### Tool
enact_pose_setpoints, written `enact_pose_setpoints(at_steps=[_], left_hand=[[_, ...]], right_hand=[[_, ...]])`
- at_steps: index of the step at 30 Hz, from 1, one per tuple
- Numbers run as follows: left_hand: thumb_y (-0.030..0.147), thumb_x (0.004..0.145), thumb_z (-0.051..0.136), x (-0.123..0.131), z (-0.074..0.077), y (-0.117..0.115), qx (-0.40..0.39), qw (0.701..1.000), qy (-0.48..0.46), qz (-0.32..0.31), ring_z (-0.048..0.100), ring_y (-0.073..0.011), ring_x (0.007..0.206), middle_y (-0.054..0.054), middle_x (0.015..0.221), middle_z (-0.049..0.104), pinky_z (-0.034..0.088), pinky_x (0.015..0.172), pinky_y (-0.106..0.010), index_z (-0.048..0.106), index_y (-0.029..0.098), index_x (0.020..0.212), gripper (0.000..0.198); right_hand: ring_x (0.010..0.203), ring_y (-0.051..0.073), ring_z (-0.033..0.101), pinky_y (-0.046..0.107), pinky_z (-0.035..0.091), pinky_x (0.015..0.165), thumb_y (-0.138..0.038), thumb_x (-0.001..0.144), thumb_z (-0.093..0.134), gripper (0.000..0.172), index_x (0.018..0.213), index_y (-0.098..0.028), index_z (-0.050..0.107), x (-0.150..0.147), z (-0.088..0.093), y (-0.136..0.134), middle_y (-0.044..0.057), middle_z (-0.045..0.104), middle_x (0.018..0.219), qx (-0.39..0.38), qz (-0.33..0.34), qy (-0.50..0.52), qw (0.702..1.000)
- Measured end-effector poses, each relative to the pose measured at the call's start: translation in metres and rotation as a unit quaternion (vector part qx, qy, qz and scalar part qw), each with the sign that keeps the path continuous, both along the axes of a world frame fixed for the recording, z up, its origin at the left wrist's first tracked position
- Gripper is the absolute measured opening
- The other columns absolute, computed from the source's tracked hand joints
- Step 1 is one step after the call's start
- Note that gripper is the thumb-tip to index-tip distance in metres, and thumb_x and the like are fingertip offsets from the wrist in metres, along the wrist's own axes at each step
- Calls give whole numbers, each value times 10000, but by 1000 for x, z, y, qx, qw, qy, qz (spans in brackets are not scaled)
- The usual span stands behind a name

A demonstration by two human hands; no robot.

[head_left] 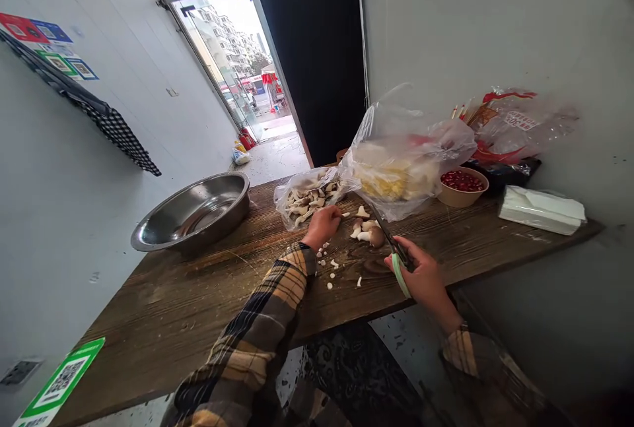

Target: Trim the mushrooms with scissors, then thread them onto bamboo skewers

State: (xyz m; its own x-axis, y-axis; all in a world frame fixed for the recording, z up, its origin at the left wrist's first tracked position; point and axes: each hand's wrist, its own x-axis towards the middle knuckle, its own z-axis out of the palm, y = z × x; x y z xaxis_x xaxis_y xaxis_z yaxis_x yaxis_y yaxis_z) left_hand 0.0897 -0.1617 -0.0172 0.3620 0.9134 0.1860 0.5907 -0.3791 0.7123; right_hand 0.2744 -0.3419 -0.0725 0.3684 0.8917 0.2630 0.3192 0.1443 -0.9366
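My right hand (423, 275) is closed around scissors (402, 275) with pale green handles; their dark blades point up and left over the table. Beside the plastic bag of cut mushrooms (310, 201), my left hand (323, 226) is closed, its fingertips pinching a small pale mushroom (345, 214) that is mostly hidden. Several whole mushrooms (369, 232) with brown caps and white stems lie between my two hands. Small white trimmed stem ends (333, 275) are scattered on the wood in front of them.
A wide steel basin (198, 216) stands at the left on the wooden table (198, 321). Behind the mushrooms are a bulging plastic bag with yellow food (391, 179), a paper bowl of red pieces (463, 188) and a tissue pack (542, 209). A green QR card (64, 381) lies front left.
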Motion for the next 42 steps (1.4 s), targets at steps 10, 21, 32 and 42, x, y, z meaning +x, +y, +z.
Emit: enact_pose_setpoints(at_steps=[10,21,32,42], left_hand=[[229,677,705,-23,30,-90,-236,880,-411,-22,642,-153,829,-49,827,694,465,718,-241,569,158,786,188],[203,728,682,-44,31,-135,-187,898,-398,-27,634,-143,822,-40,830,698,455,734,-240,590,155,802,127],[195,716,677,-51,24,-150,-209,886,-413,-27,662,-156,826,-42,823,706,458,754,-253,567,160,796,140],[166,740,593,-59,26,-142,-183,931,-314,-11,648,-131,768,-39,785,704,432,700,-226,544,157,774,61]], right_hand=[[947,258,668,349,537,800,-433,741,670,491,1164,-185,648,0,19,-7,101,712,1062,-21,52,-23,998],[1009,279,661,376,536,843,-386,732,699,499,1186,-183,661,-5,42,-26,109,698,1146,-30,186,-112,976],[1099,325,640,469,482,968,-437,758,689,509,1192,-172,675,-20,35,-31,111,694,1183,-38,206,-95,973],[1131,344,622,449,494,954,-478,803,633,555,1227,-120,652,-13,30,-36,158,662,1216,-52,230,-169,957]])
